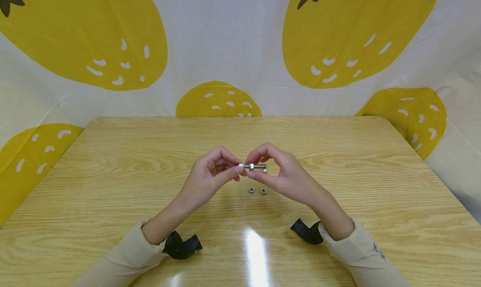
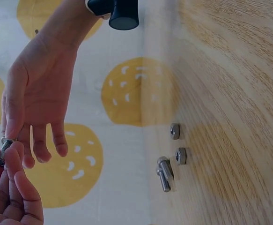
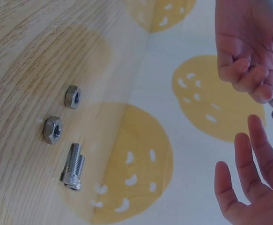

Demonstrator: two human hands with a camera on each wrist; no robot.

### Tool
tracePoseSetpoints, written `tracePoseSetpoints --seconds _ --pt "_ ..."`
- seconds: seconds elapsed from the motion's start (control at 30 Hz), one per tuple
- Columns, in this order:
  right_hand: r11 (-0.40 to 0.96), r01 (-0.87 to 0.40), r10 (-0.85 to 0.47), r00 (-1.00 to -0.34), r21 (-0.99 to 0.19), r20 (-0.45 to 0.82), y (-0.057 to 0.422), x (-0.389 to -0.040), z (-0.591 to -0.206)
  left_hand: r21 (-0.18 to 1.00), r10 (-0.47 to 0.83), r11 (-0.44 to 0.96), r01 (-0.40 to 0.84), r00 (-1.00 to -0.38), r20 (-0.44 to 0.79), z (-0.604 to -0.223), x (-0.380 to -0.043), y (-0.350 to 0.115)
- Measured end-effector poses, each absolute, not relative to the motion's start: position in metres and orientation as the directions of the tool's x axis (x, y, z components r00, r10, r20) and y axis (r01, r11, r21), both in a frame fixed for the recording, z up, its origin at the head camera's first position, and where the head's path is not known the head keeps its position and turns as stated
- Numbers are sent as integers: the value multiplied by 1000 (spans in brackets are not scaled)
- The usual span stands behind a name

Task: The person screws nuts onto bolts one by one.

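Note:
Above the table, my left hand (image 1: 204, 174) pinches the head end of a silver bolt (image 1: 260, 166) between thumb and forefinger. The bolt lies level, its threaded end pointing right. A hex nut (image 1: 251, 167) sits partway along the thread. My right hand (image 1: 287, 176) has its thumb and forefinger on either side of that nut, gripping it; its other fingers extend loosely in the right wrist view. Two loose nuts, one nearer (image 3: 52, 130) and one farther (image 3: 73, 97), lie on the table below the hands. Beside them are two more bolts (image 3: 72, 166), side by side.
The wood-grain table (image 1: 112, 162) reaches back to a white cloth (image 1: 225, 41) with yellow fruit shapes. Black wrist mounts (image 1: 182, 245) stick out from both sleeves. In the head view the right hand mostly hides the loose bolts.

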State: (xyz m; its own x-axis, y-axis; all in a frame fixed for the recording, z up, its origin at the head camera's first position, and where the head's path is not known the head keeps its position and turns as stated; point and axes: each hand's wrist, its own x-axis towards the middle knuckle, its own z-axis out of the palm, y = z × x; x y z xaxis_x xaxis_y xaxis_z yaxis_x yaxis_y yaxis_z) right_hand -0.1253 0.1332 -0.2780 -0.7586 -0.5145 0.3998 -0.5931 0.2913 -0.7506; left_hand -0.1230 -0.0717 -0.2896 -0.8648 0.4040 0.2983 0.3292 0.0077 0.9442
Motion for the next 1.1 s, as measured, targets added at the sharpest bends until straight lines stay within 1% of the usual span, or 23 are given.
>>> tracePoseSetpoints --seconds 0.27,0.47,0.53,0.67,0.77,0.87,1.1 --pt "306 -585 -505 -769 -751 393 134 -126 -281 945 408 -5 327 -862 300 -289 -123 -72" --pt "301 -612 -508 -752 -731 421 133 -128 -282 947 420 -24 321 -856 300 -289 -122 -72" --pt "304 -606 -502 -758 -736 417 133 -129 -282 948 423 -25 318 -856 299 -289 -121 -71" --pt "353 -562 -475 -796 -748 374 134 -127 -281 948 426 -24 316 -855 296 -289 -121 -71" --pt "375 -553 -469 -806 -744 362 135 -126 -279 945 419 -7 326 -857 299 -290 -121 -72" --pt "367 -564 -477 -797 -740 371 135 -125 -278 942 410 11 335 -861 302 -290 -122 -71" --pt "296 -617 -504 -749 -729 430 135 -126 -279 942 412 0 334 -859 305 -290 -122 -72"
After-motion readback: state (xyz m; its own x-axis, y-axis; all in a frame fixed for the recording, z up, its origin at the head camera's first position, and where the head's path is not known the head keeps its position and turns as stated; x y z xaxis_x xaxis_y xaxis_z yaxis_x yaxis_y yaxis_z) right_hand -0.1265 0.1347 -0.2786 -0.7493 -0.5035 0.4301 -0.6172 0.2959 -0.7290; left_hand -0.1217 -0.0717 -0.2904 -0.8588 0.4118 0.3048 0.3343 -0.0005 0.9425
